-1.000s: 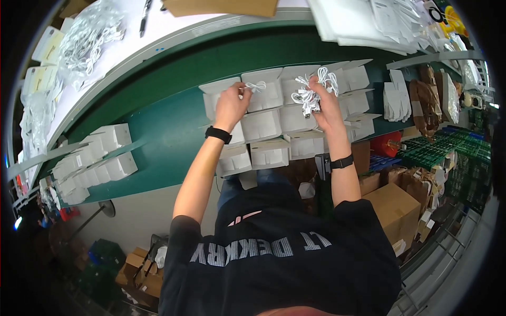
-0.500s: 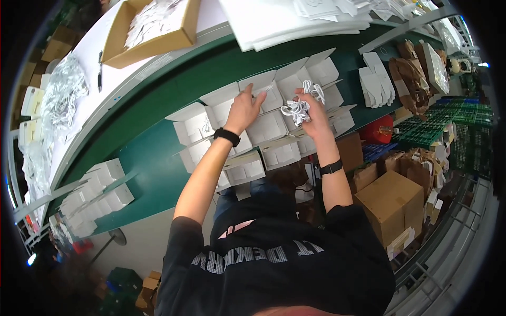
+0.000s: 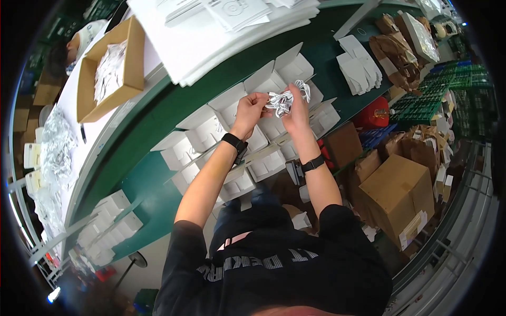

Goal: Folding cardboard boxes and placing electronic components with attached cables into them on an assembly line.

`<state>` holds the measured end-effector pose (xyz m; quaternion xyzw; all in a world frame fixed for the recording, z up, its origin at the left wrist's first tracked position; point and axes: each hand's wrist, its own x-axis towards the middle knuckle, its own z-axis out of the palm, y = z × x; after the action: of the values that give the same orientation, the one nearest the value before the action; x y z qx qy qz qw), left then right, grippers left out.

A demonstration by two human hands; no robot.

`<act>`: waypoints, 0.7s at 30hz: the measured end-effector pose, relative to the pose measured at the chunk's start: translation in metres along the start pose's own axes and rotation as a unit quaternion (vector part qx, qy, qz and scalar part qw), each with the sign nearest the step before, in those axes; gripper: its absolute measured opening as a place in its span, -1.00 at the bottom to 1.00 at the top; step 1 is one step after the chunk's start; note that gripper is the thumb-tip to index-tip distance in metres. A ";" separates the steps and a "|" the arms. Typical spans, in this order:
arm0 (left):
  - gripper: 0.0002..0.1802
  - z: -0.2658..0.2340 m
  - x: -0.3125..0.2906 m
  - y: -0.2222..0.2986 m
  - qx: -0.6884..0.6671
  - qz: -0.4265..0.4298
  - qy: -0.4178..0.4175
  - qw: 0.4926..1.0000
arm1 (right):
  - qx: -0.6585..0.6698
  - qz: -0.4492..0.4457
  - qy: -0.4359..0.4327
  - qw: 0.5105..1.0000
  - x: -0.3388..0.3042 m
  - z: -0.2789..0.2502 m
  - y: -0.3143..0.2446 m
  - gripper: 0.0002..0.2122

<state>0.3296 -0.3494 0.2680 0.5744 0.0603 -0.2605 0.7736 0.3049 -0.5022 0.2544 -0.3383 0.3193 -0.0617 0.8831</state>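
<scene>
A bunch of coiled white cables (image 3: 280,104) is held in my right hand (image 3: 298,111), with one loop sticking up past the fingers. My left hand (image 3: 251,111) pinches at the left side of that bunch, its thumb and fingers closed on a cable. Under both hands stand rows of open white boxes (image 3: 204,131) with their lids folded up. A small white coil shows inside one box left of my left hand. My hands and the cables cover part of the boxes in the middle.
A carton of small white packets (image 3: 134,79) stands on the upper shelf beside a stack of white sheets (image 3: 200,58). Folded white card pieces (image 3: 361,68) lie right of the boxes. More white boxes (image 3: 113,218) sit at left. A large brown carton (image 3: 395,184) stands at right.
My left hand has moved from over the back boxes to the cable bunch and closed on it. My right hand has shifted left with the cables. The whole view has turned slightly.
</scene>
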 end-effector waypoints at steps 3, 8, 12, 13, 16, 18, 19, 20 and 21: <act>-0.70 0.012 0.015 0.002 0.017 -0.015 0.000 1.000 | 0.047 -0.002 0.017 0.999 0.012 -0.004 -0.009 -0.80; -0.73 0.026 0.032 -0.006 0.093 0.040 0.039 0.994 | 0.053 -0.011 0.068 0.996 0.025 -0.013 -0.026 -0.80; -0.71 0.021 0.048 -0.014 0.164 0.088 0.076 0.980 | 0.108 -0.022 0.074 0.991 0.044 -0.040 -0.044 -0.80; -0.71 0.018 0.054 -0.016 0.163 0.085 0.079 0.980 | 0.146 -0.026 0.063 0.987 0.047 -0.049 -0.048 -0.80; -0.70 0.013 0.068 -0.024 0.165 0.067 0.099 0.979 | 0.143 -0.037 0.069 0.987 0.050 -0.060 -0.057 -0.78; -0.68 0.012 0.075 -0.028 0.167 0.037 0.134 0.976 | 0.140 -0.043 0.069 0.987 0.050 -0.062 -0.062 -0.78; -0.68 0.012 0.079 -0.030 0.167 0.039 0.133 0.976 | 0.142 -0.042 0.068 0.987 0.049 -0.063 -0.064 -0.78; -0.66 0.012 0.082 -0.032 0.193 0.047 0.142 0.970 | 0.144 -0.040 0.067 0.987 0.048 -0.064 -0.065 -0.78; -0.65 0.012 0.085 -0.034 0.220 0.055 0.152 0.962 | 0.146 -0.038 0.065 0.986 0.046 -0.065 -0.066 -0.78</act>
<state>0.3842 -0.3957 0.2090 0.7655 0.0865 -0.1342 0.6233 0.3093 -0.6043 0.2356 -0.2126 0.3509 -0.1627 0.8973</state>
